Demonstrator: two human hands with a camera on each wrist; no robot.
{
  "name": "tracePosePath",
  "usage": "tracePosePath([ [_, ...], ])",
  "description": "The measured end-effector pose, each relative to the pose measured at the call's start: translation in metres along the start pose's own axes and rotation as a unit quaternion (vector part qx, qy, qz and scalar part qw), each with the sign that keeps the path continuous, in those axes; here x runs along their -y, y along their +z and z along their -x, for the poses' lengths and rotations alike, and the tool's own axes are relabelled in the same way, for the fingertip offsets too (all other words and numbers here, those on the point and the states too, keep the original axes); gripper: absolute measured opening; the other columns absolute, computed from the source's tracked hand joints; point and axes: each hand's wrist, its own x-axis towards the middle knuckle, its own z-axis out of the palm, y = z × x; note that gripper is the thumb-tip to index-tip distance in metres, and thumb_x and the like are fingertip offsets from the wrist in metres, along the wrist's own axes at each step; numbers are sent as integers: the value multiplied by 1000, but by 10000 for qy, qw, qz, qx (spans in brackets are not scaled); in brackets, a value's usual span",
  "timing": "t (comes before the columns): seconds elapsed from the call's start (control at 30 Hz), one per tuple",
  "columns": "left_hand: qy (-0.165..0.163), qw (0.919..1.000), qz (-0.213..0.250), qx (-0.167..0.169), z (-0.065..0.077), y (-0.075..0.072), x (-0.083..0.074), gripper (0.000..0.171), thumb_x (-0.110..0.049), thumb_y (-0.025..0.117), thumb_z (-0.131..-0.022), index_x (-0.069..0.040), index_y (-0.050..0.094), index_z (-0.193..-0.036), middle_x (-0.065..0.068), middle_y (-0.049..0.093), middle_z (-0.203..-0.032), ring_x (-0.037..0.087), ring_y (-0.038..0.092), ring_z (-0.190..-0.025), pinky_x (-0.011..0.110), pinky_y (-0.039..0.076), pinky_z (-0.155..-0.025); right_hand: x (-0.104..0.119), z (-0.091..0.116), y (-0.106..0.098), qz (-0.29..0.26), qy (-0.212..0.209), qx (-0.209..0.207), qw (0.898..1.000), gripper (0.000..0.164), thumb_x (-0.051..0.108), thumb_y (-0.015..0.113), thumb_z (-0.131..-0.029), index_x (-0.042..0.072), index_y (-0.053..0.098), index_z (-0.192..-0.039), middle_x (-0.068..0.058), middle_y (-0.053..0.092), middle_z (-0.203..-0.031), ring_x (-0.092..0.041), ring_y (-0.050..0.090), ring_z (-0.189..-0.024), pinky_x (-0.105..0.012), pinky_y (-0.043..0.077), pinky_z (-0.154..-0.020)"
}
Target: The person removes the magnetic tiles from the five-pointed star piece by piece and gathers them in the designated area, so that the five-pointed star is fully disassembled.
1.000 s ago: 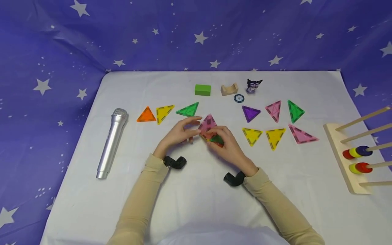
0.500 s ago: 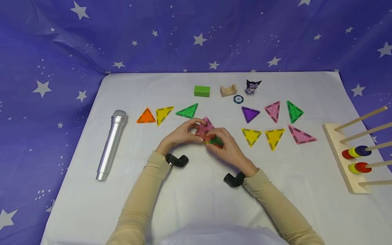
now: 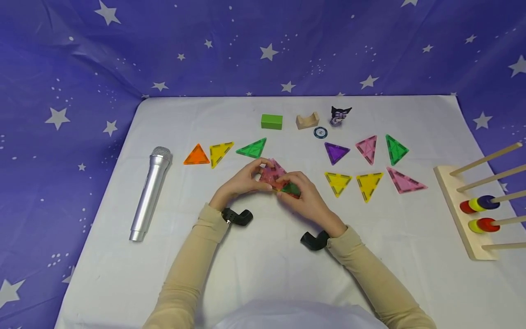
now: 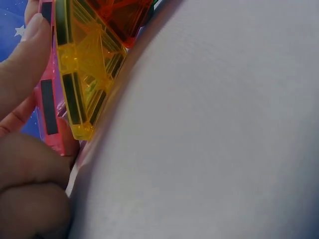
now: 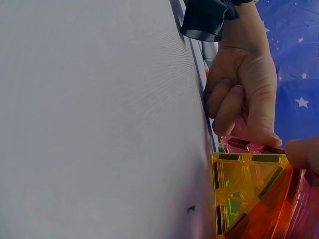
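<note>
Between both hands stands a small cluster of see-through magnetic tiles on the white table. My left hand [image 3: 242, 180] pinches a pink magnetic tile [image 3: 272, 172] on the cluster's left side, thumb on the near edge and fingers behind. From the right, my right hand [image 3: 307, 201] holds the cluster, fingers over a green tile [image 3: 291, 189] and thumb in front. Close up in the left wrist view, a yellow tile [image 4: 70, 62] and an orange-red tile [image 4: 124, 17] stand beside the pink one. Yellow [image 5: 234, 174] and orange [image 5: 266, 214] tiles face the right wrist camera. The cluster's far side is hidden.
Loose triangular tiles lie flat on both sides, including an orange one [image 3: 197, 156] and a purple one [image 3: 337, 152]. A silver microphone [image 3: 150, 194] lies left; a wooden peg stand [image 3: 464, 219] is right. A green block [image 3: 271, 121] and a figurine [image 3: 339, 116] stand behind.
My left hand has come a little to the right and closed its fingers on the pink tile. That tile has shifted slightly left and nearer. My right hand keeps its hold.
</note>
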Motion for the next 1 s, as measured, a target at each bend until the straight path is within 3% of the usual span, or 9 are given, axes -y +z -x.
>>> tracePosePath([
  [0.13, -189, 9997, -28, -149, 0, -3, 13, 51, -2, 73, -74, -2, 49, -120, 13, 52, -112, 22, 49, -86, 27, 40, -65, 0, 0, 1, 103, -18, 22, 9999, 25, 15, 69, -81, 11, 62, -105, -3, 55, -109, -18, 48, -106, -39, 36, -92],
  [0.33, -727, 9960, 213, -466, 7, -7, 25, 46, -12, 73, -77, -11, 56, -120, 8, 55, -106, 11, 36, -47, 22, 35, -43, 3, 0, 3, 277, 73, -2, 9996, 23, 16, 69, -81, 6, 64, -101, -6, 59, -102, -20, 53, -99, -38, 40, -88],
  [0.53, -650, 9958, 332, -547, 12, -6, 27, 46, -14, 71, -79, -12, 55, -122, 6, 59, -104, 11, 34, -40, 24, 31, -39, 3, 0, 4, 280, 179, -34, 9994, 25, 17, 70, -80, 5, 63, -101, -8, 58, -105, -22, 52, -101, -39, 39, -89],
  [0.6, -606, 9947, 567, -599, 12, -6, 27, 47, -11, 70, -80, -10, 55, -123, 6, 59, -92, 11, 32, -40, 23, 29, -38, 3, 0, 4, 278, 186, -12, 9994, 28, 16, 71, -78, 5, 62, -103, -9, 57, -109, -23, 50, -104, -41, 38, -89],
  [0.7, -577, 9920, 894, -677, 13, -5, 29, 46, -7, 68, -81, -7, 54, -124, 6, 59, -85, 11, 32, -42, 23, 29, -39, 2, 0, 4, 285, 209, 39, 9994, 32, 14, 71, -76, 7, 62, -106, -10, 54, -114, -25, 47, -106, -43, 37, -90],
  [0.77, -521, 9911, 990, -727, 13, -4, 29, 45, -4, 67, -81, -5, 54, -124, 6, 60, -89, 9, 42, -51, 21, 35, -44, 2, 1, 3, 292, 235, 87, 9993, 34, 14, 71, -75, 7, 61, -107, -10, 52, -116, -25, 47, -107, -44, 37, -90],
  [0.87, -450, 9899, 1117, -754, 12, -3, 30, 45, 0, 66, -80, -1, 53, -124, 7, 59, -111, 11, 54, -78, 22, 46, -61, 2, 1, 3, 267, 238, 122, 9993, 34, 14, 71, -76, 8, 61, -108, -9, 51, -117, -25, 46, -108, -43, 36, -92],
  [0.93, -377, 9882, 1279, -752, 12, -1, 31, 46, 3, 65, -80, 1, 52, -125, 10, 55, -121, 14, 55, -94, 24, 48, -72, 3, 1, 3, 262, 234, 114, 9993, 34, 15, 70, -76, 8, 61, -108, -9, 51, -117, -24, 46, -108, -43, 36, -92],
  [1.0, -318, 9835, 1631, -714, 12, 0, 32, 48, 8, 62, -80, 5, 49, -126, 14, 52, -124, 16, 56, -97, 25, 48, -74, 3, 1, 3, 257, 221, 101, 9994, 34, 15, 70, -75, 8, 61, -108, -9, 52, -117, -24, 47, -108, -43, 36, -91],
])
